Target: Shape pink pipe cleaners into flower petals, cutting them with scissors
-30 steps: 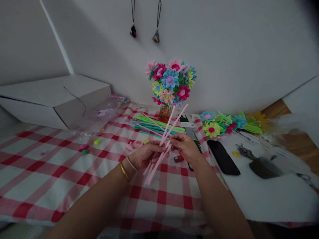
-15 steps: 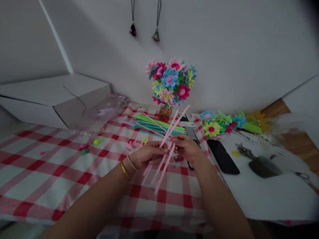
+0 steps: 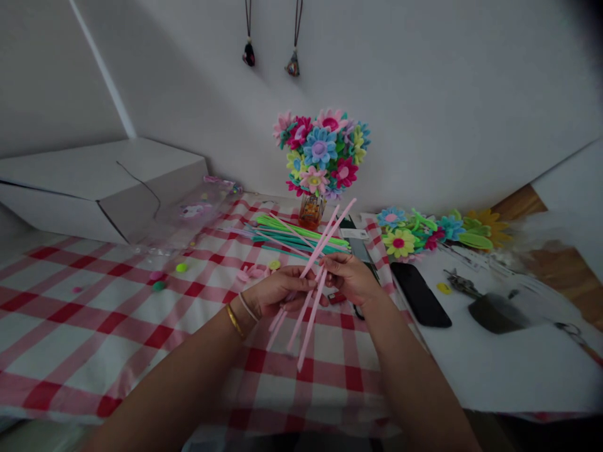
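Note:
Several pink pipe cleaners [image 3: 308,321] are held over the front of the checked cloth, crossing one another between my two hands. My left hand [image 3: 285,289] is closed around some of them near their middle. With thumb and fingers pinched, my right hand [image 3: 346,273] grips others at their upper part. Just behind the hands lies a bundle of green and teal pipe cleaners [image 3: 301,235]. Small pink looped pieces [image 3: 252,274] and a yellow round piece [image 3: 274,265] rest beyond my left hand. Fingertips partly hide where the pink stems meet.
A vase [image 3: 311,212] of fuzzy flowers stands at the back. A white box [image 3: 155,172] and a clear bag [image 3: 188,216] are at left, pompoms [image 3: 159,286] before them. At right lie a phone [image 3: 420,295], more flowers [image 3: 399,243] and keys [image 3: 461,284].
Both hands stay in nearly the same place. The lower end of one pink pipe cleaner has swung slightly to the right.

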### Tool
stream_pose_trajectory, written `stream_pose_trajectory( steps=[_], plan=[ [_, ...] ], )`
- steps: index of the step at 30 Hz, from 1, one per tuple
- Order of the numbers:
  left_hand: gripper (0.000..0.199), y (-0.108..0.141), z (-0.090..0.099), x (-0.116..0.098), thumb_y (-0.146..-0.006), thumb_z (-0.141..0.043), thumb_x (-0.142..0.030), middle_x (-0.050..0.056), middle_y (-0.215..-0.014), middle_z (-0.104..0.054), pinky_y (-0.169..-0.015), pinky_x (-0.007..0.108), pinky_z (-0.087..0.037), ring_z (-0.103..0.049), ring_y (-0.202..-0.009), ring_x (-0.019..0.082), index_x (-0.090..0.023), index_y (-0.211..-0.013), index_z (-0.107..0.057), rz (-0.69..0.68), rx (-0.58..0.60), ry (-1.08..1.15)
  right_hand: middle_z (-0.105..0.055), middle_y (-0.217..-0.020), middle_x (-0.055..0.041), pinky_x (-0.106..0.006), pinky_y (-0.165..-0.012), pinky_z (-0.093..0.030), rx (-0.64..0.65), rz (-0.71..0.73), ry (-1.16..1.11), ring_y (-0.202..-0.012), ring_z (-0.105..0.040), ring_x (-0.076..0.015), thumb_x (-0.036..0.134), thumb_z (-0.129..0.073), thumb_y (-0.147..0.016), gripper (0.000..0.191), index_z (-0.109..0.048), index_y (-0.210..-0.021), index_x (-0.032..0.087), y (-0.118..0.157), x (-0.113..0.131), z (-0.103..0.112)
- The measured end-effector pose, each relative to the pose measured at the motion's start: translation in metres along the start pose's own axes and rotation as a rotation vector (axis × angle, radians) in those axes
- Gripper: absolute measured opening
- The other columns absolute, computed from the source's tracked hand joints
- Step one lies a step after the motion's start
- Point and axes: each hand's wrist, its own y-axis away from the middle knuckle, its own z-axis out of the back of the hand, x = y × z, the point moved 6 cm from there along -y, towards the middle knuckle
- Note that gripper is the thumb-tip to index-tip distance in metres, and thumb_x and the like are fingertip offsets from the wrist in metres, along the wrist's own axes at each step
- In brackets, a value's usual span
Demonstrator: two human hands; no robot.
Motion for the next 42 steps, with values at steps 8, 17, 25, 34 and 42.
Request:
stream_pose_trajectory(
  steps=[8, 17, 25, 34, 42],
  plan=[
    [0.026, 0.0, 0.002, 0.001, -0.072, -0.059, -0.025, 0.009, -0.072, -0.068, -0.028, 0.017, -0.014, -0.031, -0.025, 0.001, -0.011, -0.094, -0.057, 0.017, -0.005, -0.003, -0.056, -0.054, 0.003, -0.021, -0.046, -0.037, -0.007, 0.049, 0.114, -0.045, -0.047, -0.0064, 0.033, -0.071, -0.061, 0.021, -0.062, -0.068, 0.015, 0.001, 0.003, -0.001],
    [0.027, 0.0, 0.001, 0.0, -0.072, -0.059, -0.025, 0.01, -0.075, -0.068, -0.029, 0.017, -0.012, -0.031, -0.026, 0.0, -0.011, -0.095, -0.057, 0.026, -0.009, -0.007, -0.057, -0.057, 0.0028, -0.022, -0.048, -0.038, -0.014, 0.099, 0.217, -0.046, -0.047, -0.0067, 0.039, -0.067, -0.065, 0.025, -0.061, -0.073, 0.016, 0.0, 0.001, 0.001],
    [0.019, -0.003, 0.009, 0.0, -0.068, -0.065, -0.026, 0.004, -0.068, -0.064, -0.03, 0.017, -0.012, -0.029, -0.029, -0.001, -0.011, -0.075, -0.054, -0.04, -0.18, 0.011, -0.055, -0.058, 0.0024, -0.024, -0.052, -0.042, -0.109, 0.256, 0.325, -0.05, -0.049, -0.0086, 0.038, -0.068, -0.063, 0.023, -0.064, -0.072, 0.017, -0.001, 0.017, 0.008],
    [0.013, 0.002, 0.033, -0.015, -0.067, -0.064, -0.02, -0.003, -0.048, -0.054, -0.029, 0.016, -0.01, -0.024, -0.028, 0.0, -0.009, -0.069, -0.057, -0.125, -0.422, 0.072, -0.061, -0.062, -0.003, -0.025, -0.054, -0.033, -0.471, 0.033, 1.363, -0.062, -0.055, -0.0156, 0.031, -0.056, -0.069, 0.014, -0.061, -0.064, 0.018, 0.028, 0.054, 0.072],
    [0.009, 0.001, 0.04, -0.013, -0.066, -0.061, -0.016, -0.001, -0.052, -0.057, -0.031, 0.017, -0.016, -0.028, -0.028, 0.0, -0.01, -0.063, -0.054, -0.156, -0.437, 0.095, -0.063, -0.079, -0.008, -0.024, -0.051, -0.028, -0.16, -0.334, 1.743, -0.071, -0.058, -0.0195, 0.029, -0.058, -0.063, 0.028, -0.057, -0.088, 0.017, 0.049, 0.002, 0.082]
  ],
)
